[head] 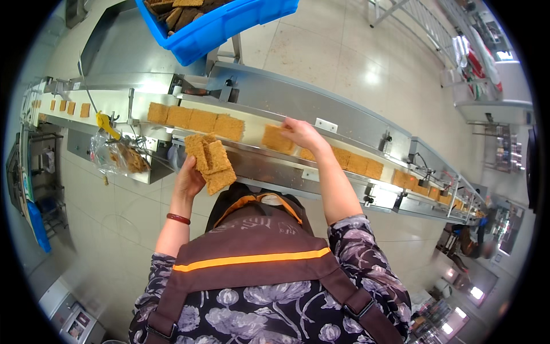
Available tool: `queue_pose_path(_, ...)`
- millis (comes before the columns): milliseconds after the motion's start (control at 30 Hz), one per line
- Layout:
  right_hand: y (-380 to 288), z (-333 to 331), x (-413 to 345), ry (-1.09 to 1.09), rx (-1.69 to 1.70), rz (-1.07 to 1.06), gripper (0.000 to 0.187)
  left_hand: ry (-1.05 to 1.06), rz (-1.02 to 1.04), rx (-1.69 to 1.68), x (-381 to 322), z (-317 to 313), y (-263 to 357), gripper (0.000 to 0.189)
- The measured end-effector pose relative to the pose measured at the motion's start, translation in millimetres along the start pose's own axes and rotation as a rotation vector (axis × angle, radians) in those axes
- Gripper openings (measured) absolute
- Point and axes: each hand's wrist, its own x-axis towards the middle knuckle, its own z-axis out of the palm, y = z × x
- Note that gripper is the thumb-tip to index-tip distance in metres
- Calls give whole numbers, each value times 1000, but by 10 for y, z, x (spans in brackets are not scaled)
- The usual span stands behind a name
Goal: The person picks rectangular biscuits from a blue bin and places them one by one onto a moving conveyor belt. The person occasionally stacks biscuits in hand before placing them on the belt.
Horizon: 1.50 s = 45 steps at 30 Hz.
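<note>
Several flat, rough-textured golden-brown food squares (220, 155) are fanned in my left hand (190, 178), overlapping each other in front of the conveyor's near rail. The fingers behind the squares are hidden. Over the pale conveyor belt (252, 128), my right hand (303, 132) pinches the far right corner of a single food square (275, 138). Left of it on the belt lies a row of food squares (195, 120), set edge to edge. Another row of squares (350, 161) lies to its right, partly behind my right forearm.
A blue plastic crate (232, 30) holding broken brown pieces stands beyond the belt. At left, a yellow-handled tool (104, 122) sits by a clear plastic bag (129, 155) with brown scraps. Metal rails (309, 103) flank the belt. Far right, a person (468, 241) is near the line.
</note>
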Motion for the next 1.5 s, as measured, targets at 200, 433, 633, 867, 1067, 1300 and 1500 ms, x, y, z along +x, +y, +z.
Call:
queue_pose_path(200, 338, -214, -608, 224, 29, 75, 27, -18, -42, -3, 74, -96, -74, 62)
queue_pose_path(433, 361, 0, -613, 394, 61, 232, 27, -82, -104, 39, 262, 197, -65, 53)
queue_pose_path(633, 833, 150, -841, 807, -77, 222, 16, -103, -156, 87, 338, 334, -155, 54)
queue_pose_path(867, 1373, 283, -1168, 1061, -473, 283, 33, -65, -239, 88, 410, 547, -399, 49)
queue_pose_path(1067, 1406, 134, -1261, 1167, -543, 377, 40, -154, -262, 106, 430, 936, -512, 48)
queue_pose_path(1300, -193, 259, -1230, 727, 389, -126, 41, -66, -210, 163, 494, 1076, -690, 49)
queue_pose_path(1500, -592, 522, -1019, 665, 451, -143, 55, -44, -201, 158, 515, 1044, -737, 50)
